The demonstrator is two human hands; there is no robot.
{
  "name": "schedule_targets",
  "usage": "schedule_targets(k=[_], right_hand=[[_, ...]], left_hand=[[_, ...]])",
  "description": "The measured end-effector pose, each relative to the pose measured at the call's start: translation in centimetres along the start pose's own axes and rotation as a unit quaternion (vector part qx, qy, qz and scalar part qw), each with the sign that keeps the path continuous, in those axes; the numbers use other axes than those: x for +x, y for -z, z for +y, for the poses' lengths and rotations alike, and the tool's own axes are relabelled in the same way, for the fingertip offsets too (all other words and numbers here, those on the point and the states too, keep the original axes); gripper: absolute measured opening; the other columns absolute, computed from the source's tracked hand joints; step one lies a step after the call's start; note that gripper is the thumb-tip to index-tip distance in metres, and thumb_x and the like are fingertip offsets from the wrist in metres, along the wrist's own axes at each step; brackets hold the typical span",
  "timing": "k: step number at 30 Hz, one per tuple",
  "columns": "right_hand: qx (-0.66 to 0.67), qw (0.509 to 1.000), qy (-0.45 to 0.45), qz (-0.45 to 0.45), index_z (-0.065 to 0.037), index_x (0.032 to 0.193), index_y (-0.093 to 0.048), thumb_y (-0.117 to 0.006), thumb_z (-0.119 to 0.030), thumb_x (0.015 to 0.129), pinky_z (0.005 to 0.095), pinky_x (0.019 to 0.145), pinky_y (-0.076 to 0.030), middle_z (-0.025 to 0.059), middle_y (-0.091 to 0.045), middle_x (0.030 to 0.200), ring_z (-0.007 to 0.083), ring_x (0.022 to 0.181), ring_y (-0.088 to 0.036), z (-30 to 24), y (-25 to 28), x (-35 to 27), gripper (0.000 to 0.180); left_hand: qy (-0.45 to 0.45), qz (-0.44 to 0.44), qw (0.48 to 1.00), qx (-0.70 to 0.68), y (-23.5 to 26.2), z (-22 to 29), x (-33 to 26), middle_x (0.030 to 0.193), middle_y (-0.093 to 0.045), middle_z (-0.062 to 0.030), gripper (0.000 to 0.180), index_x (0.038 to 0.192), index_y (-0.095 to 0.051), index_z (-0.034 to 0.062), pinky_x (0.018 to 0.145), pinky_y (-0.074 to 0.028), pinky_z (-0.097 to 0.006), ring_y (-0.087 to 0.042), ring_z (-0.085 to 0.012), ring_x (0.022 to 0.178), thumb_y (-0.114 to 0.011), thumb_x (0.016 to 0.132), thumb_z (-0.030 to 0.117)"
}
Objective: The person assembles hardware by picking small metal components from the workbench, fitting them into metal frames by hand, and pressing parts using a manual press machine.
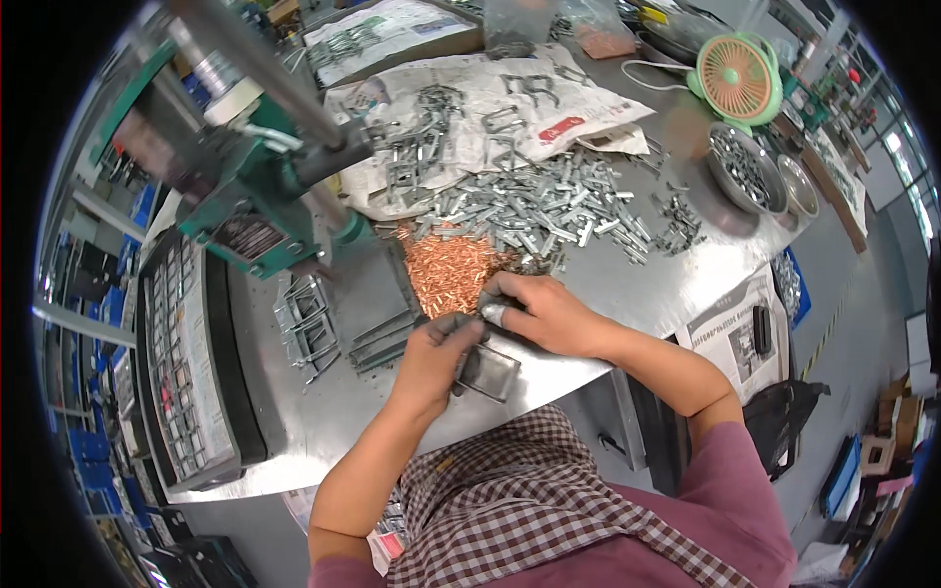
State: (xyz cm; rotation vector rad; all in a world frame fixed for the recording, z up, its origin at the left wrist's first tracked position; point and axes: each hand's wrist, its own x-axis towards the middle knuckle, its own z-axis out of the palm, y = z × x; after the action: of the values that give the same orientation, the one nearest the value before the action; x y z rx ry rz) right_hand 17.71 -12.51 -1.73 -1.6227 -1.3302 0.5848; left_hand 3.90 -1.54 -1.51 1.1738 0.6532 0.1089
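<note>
My left hand (434, 365) is closed round one side of a small rectangular metal frame (506, 359), held just above the near edge of the steel table. Close by, my right hand (545, 312) has its fingertips pinched together at the frame's far end; whatever they hold is too small to make out. A pile of small copper-coloured pins (447, 269) lies just beyond both hands. Behind it spreads a heap of silver metal pieces (534, 206). Several similar metal frames (306, 323) rest on the table to the left.
A green bench press (250, 211) stands at the left, beside a black tray (240, 412). Newspaper (578, 103) with metal frames on it covers the table's far part. Steel bowls (767, 201) of small parts and a green fan (737, 78) stand at the right.
</note>
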Motion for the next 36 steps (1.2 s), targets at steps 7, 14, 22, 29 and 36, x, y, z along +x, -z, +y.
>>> schedule_targets(k=[7, 14, 22, 29, 36], right_hand=[[-0.142, 0.987, 0.063, 0.032, -0.004, 0.092, -0.052, -0.058, -0.01, 0.07, 0.0377, 0.082, -0.037, 0.0112, -0.053, 0.099, 0.0284, 0.097, -0.049, -1.2, 1.5, -1.0, 0.024], [-0.234, 0.955, 0.178, 0.027, -0.007, 0.09, -0.056, -0.064, -0.011, 0.065, 0.0408, 0.088, -0.032, 0.0052, -0.046, 0.112, 0.0248, 0.111, -0.038, 0.4, -0.8, -0.9, 0.027], [-0.23, 0.968, 0.084, -0.048, -0.005, 0.09, -0.055, -0.062, -0.013, 0.067, 0.0388, 0.082, -0.036, 0.0078, -0.049, 0.103, 0.0243, 0.101, -0.044, -0.7, 0.7, -1.1, 0.025], [-0.37, 0.908, 0.073, 0.179, -0.012, 0.09, -0.056, -0.06, -0.01, 0.067, 0.0365, 0.076, -0.039, 0.0078, -0.051, 0.084, 0.026, 0.087, -0.048, 0.5, 7.4, -3.1, 0.024], [-0.562, 0.815, 0.097, 0.101, -0.006, 0.079, -0.055, -0.053, -0.013, 0.07, 0.0323, 0.066, -0.037, 0.0063, -0.049, 0.077, 0.0193, 0.08, -0.05, 4.8, 9.2, -2.4, 0.012]], left_hand=[[0.146, -0.001, 0.986, -0.082, 0.6, 0.9, 0.3, 0.07, -0.055, -0.0026, 0.027, 0.1, -0.055, -0.0004, 0.044, -0.036, -0.021, -0.05, -0.0097, 0.056, -0.048, 0.088, 0.022], [0.027, -0.164, 0.974, -0.151, 1.3, 0.0, -0.4, 0.115, -0.044, -0.0125, 0.051, 0.126, -0.03, -0.0026, 0.08, -0.048, -0.038, -0.052, -0.02, 0.098, -0.047, 0.079, -0.005], [0.062, -0.187, 0.96, -0.201, 1.2, -0.4, -0.1, 0.113, -0.048, -0.0126, 0.047, 0.126, -0.03, -0.0025, 0.081, -0.048, -0.04, -0.054, -0.0237, 0.099, -0.046, 0.082, 0.001], [0.112, -0.15, 0.956, -0.227, 0.3, -0.5, 0.2, 0.104, -0.057, -0.0139, 0.036, 0.119, -0.041, -0.0031, 0.078, -0.048, -0.034, -0.057, -0.0261, 0.096, -0.044, 0.086, 0.01], [0.138, -0.09, 0.953, -0.255, 0.9, -0.1, 1.1, 0.104, -0.058, -0.0135, 0.033, 0.117, -0.043, -0.0032, 0.072, -0.05, -0.031, -0.058, -0.0253, 0.092, -0.04, 0.089, 0.015]])
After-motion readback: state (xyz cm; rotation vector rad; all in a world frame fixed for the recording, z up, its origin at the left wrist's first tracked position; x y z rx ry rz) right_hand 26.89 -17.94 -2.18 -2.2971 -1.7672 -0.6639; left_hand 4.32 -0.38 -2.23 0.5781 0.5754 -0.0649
